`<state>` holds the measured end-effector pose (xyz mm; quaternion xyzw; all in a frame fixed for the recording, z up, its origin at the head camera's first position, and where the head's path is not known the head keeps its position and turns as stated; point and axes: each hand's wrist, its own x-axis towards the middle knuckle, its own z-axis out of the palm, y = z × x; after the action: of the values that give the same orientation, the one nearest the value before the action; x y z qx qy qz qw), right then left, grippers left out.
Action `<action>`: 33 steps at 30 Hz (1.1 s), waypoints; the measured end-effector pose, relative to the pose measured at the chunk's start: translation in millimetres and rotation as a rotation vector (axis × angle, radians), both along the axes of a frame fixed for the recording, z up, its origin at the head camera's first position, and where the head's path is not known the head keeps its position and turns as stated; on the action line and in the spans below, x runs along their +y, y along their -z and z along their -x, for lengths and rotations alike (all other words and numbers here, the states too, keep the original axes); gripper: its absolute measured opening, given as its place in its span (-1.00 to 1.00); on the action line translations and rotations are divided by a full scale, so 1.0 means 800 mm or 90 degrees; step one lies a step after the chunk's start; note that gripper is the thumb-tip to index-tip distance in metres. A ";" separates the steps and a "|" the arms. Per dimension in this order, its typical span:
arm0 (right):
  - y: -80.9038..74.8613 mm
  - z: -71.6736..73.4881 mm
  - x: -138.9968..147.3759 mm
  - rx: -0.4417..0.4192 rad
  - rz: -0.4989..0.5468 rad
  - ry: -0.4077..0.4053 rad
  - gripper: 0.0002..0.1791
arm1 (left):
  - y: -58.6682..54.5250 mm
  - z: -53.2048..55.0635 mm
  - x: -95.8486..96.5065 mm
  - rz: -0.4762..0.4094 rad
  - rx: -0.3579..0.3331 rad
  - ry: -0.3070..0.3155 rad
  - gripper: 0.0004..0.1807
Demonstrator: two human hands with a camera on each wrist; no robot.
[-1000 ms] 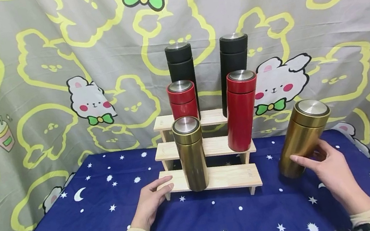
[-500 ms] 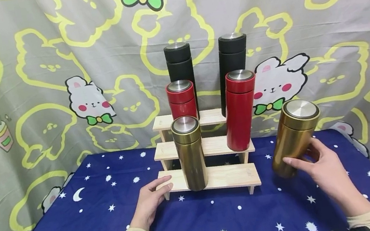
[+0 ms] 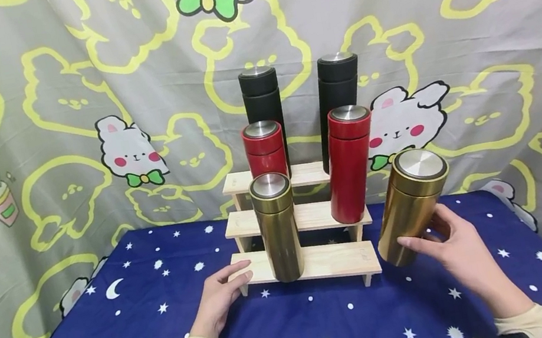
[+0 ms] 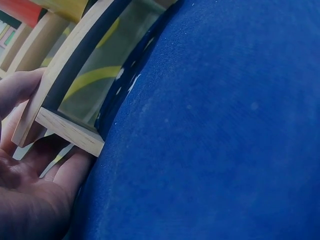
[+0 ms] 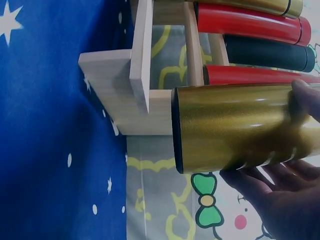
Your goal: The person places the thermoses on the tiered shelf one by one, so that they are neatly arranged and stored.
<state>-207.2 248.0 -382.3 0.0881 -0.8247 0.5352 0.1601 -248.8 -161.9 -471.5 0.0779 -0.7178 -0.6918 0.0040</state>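
Note:
My right hand (image 3: pixel 460 257) grips a gold thermos (image 3: pixel 409 208) round its lower body, tilted with its lid leaning right, beside the right end of the bottom step. In the right wrist view the thermos (image 5: pixel 240 127) shows its dark base, with the fingers wrapped beneath it. My left hand (image 3: pixel 222 296) holds the left end of the three-step wooden stand (image 3: pixel 340 258). The left wrist view shows the thumb (image 4: pixel 22 90) at the board's edge and the other fingers under it. Another gold thermos (image 3: pixel 280 239) stands upright on the bottom step.
Two red thermoses (image 3: pixel 352 173) stand on the middle step and two black ones (image 3: pixel 261 99) on the top step. A dark blue cloth (image 3: pixel 158 331) with stars and moons covers the table. Behind the stand hangs a grey patterned curtain (image 3: pixel 170 78).
My right hand has carried the gold thermos leftward, closer to the stand's right end. The left hand stays on the stand, and the other thermoses keep their places.

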 end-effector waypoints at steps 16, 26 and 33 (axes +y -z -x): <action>-0.004 0.004 -0.029 -0.020 0.020 -0.047 -0.29 | 0.004 0.000 -0.001 0.000 0.001 0.001 -0.61; -0.004 0.004 -0.043 -0.039 0.034 -0.061 -0.27 | 0.001 -0.003 0.002 0.000 -0.005 -0.001 -0.59; -0.001 0.013 -0.053 -0.031 0.045 -0.063 -0.34 | 0.002 0.001 0.001 0.001 -0.003 -0.002 -0.60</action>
<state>-217.3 205.5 -381.7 0.1102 -0.8033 0.5735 0.1166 -249.8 -161.2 -473.4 0.0805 -0.7185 -0.6909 0.0032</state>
